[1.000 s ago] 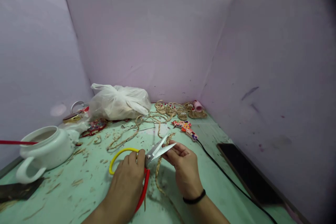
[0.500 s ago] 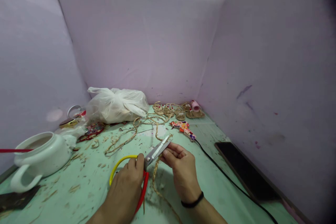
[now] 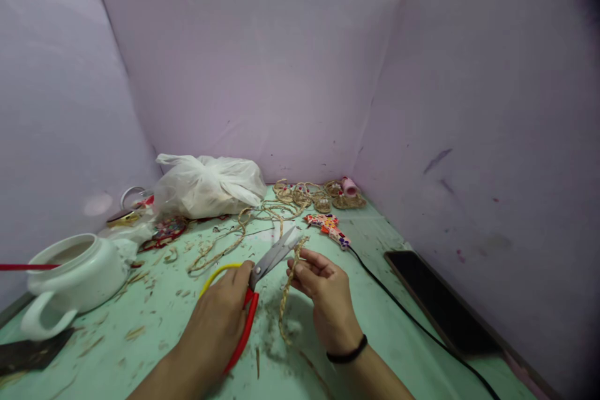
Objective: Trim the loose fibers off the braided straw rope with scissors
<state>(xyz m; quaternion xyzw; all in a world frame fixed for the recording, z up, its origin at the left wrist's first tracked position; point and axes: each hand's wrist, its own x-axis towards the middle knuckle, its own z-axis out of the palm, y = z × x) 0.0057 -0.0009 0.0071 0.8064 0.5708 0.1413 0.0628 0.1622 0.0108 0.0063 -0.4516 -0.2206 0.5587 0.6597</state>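
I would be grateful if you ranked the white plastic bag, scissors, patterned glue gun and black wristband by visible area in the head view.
1. White plastic bag
2. Scissors, partly covered by the left hand
3. Patterned glue gun
4. Black wristband

The 2 hands are bare, with 1 narrow black band around the right wrist.

Left hand grips scissors; right hand pinches braided cord.
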